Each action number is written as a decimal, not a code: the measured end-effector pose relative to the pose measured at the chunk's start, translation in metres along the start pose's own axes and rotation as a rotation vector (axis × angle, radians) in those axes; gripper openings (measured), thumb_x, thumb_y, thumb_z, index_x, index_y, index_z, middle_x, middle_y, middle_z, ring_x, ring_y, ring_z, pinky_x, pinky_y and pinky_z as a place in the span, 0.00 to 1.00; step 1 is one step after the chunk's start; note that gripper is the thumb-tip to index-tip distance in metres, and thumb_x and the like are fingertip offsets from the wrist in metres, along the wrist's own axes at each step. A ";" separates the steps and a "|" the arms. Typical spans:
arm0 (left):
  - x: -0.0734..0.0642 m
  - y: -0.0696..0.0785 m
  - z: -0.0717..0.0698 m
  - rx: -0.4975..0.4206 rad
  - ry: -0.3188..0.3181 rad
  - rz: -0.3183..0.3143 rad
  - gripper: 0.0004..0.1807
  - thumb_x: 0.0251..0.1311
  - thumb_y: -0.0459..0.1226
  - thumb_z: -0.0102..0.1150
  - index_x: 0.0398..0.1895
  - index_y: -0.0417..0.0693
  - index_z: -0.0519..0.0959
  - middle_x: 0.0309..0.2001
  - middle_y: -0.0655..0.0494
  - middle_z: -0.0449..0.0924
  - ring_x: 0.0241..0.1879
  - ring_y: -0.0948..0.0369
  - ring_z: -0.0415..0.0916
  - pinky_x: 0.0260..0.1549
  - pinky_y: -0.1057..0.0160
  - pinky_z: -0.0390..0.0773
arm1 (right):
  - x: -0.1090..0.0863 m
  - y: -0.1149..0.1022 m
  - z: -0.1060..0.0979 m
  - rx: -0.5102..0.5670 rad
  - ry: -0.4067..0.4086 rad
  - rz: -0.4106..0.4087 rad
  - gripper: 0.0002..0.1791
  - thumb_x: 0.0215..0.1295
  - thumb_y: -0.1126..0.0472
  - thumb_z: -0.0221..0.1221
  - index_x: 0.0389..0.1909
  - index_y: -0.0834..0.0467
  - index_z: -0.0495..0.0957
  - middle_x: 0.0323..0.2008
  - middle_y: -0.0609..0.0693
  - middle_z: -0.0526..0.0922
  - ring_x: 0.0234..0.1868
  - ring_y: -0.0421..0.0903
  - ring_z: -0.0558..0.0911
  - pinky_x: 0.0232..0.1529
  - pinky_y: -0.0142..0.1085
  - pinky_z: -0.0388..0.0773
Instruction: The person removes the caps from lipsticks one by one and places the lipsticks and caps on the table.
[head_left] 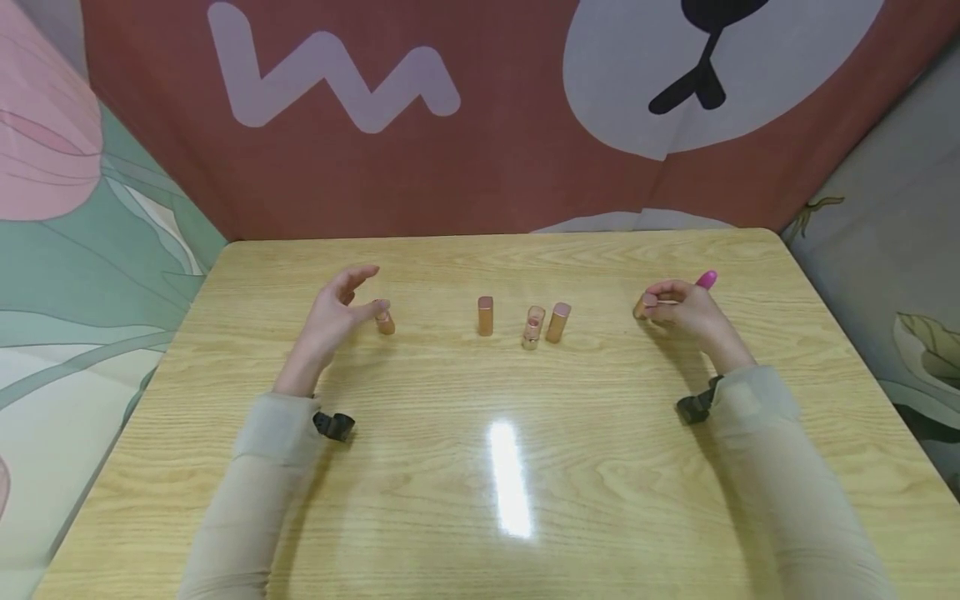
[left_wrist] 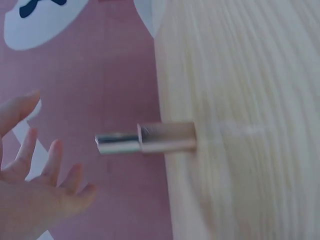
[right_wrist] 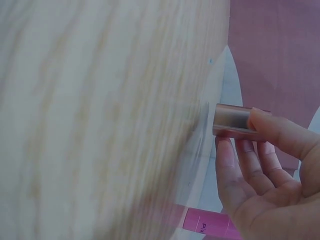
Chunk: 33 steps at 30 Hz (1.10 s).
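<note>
My left hand (head_left: 337, 315) has its fingers spread beside a small lipstick tube (head_left: 386, 323) standing on the table. In the left wrist view that lipstick shows a wider copper base (left_wrist: 170, 137) and a narrower shiny upper part (left_wrist: 118, 143), and the fingers are apart from it. At the right, my right hand (head_left: 692, 315) pinches a rose-gold, squarish lipstick tube (right_wrist: 232, 120) between thumb and fingertips, close over the tabletop. The thumb and fingers hide one end of it. Behind this hand stands a bright pink tube (head_left: 707, 279), partly covered by it.
Between the hands stand two copper lipstick tubes (head_left: 486, 317) and a clearer, pinkish tube (head_left: 533, 327) close to the right one. The wooden table (head_left: 420, 467) ends at a red patterned cloth (head_left: 480, 183) behind. Patterned cloth also hangs at both sides.
</note>
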<state>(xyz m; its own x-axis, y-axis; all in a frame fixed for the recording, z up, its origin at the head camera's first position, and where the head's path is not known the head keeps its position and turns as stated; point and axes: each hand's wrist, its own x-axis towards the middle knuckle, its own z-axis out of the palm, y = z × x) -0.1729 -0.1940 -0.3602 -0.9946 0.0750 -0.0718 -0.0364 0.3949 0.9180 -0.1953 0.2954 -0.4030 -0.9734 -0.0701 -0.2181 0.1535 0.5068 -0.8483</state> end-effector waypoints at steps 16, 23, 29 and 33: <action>-0.002 0.022 0.038 -0.151 0.033 0.133 0.26 0.60 0.31 0.61 0.62 0.39 0.68 0.64 0.44 0.69 0.66 0.52 0.63 0.70 0.55 0.60 | -0.002 -0.004 0.001 0.026 -0.035 0.019 0.19 0.65 0.63 0.59 0.52 0.66 0.68 0.29 0.26 0.74 0.33 0.23 0.74 0.36 0.20 0.74; 0.004 0.022 0.058 -0.176 -0.058 0.131 0.26 0.60 0.29 0.59 0.62 0.38 0.68 0.62 0.41 0.71 0.63 0.50 0.67 0.67 0.54 0.65 | 0.000 -0.005 0.004 0.037 -0.040 0.023 0.19 0.65 0.64 0.59 0.53 0.68 0.67 0.30 0.28 0.75 0.32 0.24 0.74 0.36 0.19 0.75; 0.009 0.024 0.072 -0.142 -0.117 0.121 0.26 0.61 0.30 0.59 0.63 0.39 0.68 0.62 0.40 0.70 0.63 0.50 0.67 0.66 0.53 0.66 | 0.000 -0.005 0.004 0.075 -0.078 0.026 0.21 0.66 0.66 0.57 0.55 0.72 0.64 0.28 0.29 0.76 0.33 0.25 0.76 0.38 0.21 0.78; 0.013 0.022 0.080 -0.120 -0.138 0.105 0.25 0.61 0.30 0.59 0.63 0.40 0.68 0.62 0.41 0.71 0.63 0.48 0.68 0.66 0.53 0.67 | 0.000 -0.006 0.005 0.058 -0.081 0.032 0.22 0.66 0.65 0.57 0.56 0.72 0.64 0.29 0.29 0.75 0.33 0.25 0.75 0.38 0.22 0.77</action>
<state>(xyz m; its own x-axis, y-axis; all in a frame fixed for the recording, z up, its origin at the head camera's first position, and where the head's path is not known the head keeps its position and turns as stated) -0.1788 -0.1110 -0.3722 -0.9711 0.2378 -0.0189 0.0467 0.2670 0.9626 -0.1953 0.2880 -0.4001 -0.9512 -0.1249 -0.2820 0.1965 0.4593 -0.8663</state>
